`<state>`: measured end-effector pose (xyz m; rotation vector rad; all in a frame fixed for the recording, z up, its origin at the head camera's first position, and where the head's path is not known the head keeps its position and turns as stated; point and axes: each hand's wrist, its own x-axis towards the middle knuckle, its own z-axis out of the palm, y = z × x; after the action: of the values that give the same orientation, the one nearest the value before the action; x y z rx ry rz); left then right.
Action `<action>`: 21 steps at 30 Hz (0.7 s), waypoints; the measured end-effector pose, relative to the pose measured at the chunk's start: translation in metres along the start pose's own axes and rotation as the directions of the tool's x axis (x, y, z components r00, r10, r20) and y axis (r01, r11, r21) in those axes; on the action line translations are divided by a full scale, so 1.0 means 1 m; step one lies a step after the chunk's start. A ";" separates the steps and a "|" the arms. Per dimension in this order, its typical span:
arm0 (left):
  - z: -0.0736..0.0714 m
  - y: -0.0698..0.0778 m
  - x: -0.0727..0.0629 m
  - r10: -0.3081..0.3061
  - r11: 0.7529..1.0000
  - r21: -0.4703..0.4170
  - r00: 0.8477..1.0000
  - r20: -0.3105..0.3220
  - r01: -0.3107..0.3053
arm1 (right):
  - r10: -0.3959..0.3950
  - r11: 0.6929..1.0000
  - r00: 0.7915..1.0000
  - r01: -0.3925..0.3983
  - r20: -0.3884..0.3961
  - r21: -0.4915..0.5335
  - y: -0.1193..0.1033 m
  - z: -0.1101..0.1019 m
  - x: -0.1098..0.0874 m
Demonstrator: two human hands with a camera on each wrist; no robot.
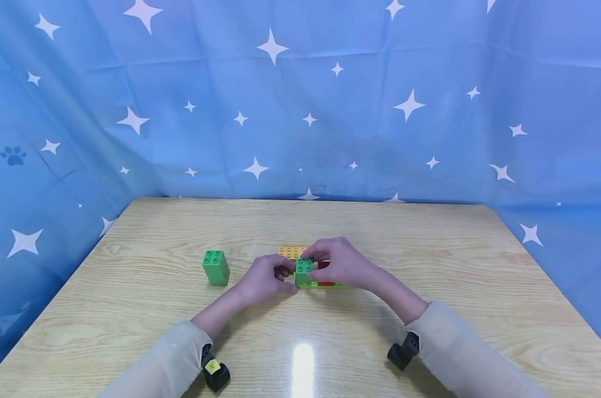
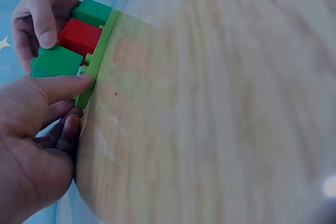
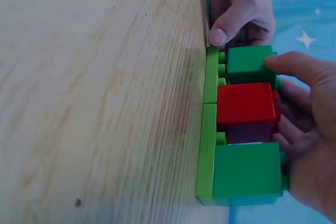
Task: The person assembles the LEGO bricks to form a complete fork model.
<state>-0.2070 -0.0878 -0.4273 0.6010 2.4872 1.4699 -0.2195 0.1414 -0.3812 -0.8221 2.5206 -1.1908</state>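
My right hand (image 1: pixel 344 264) pinches a green toy building block (image 3: pixel 251 64) between thumb and fingers. The block sits just over the studs at one end of a low lime green base (image 3: pixel 208 145), with a narrow gap visible in the right wrist view. At that same end, my left hand (image 1: pixel 264 279) steadies the base with its thumb and curled fingers. Beside the held block a red block (image 3: pixel 245 106) stands on the base. Farther along is a second green block (image 3: pixel 247 172), hidden behind my right hand in the head view.
A yellow studded piece (image 1: pixel 291 252) lies just behind the base, partly covered by my hands. Off to the left, a tall green block (image 1: pixel 216 269) stands upright on the wooden table (image 1: pixel 141 309). Blue star-patterned cloth (image 1: pixel 300 138) hangs behind the table.
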 end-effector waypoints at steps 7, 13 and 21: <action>0.000 0.000 0.000 -0.014 1.000 -0.003 1.000 -0.002 0.014 | 0.009 1.000 1.000 -0.009 0.015 -0.001 0.000 0.000 0.000; 0.000 0.000 -0.001 -0.016 1.000 -0.009 1.000 0.001 0.016 | 0.000 0.999 0.999 0.002 0.037 -0.044 0.000 -0.001 -0.001; 0.000 -0.001 0.000 -0.006 1.000 0.002 1.000 0.001 0.006 | -0.014 0.998 0.999 0.018 0.050 -0.068 0.000 -0.002 0.000</action>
<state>-0.2073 -0.0885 -0.4281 0.5935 2.4875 1.4651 -0.2203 0.1427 -0.3794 -0.8784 2.5314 -1.0810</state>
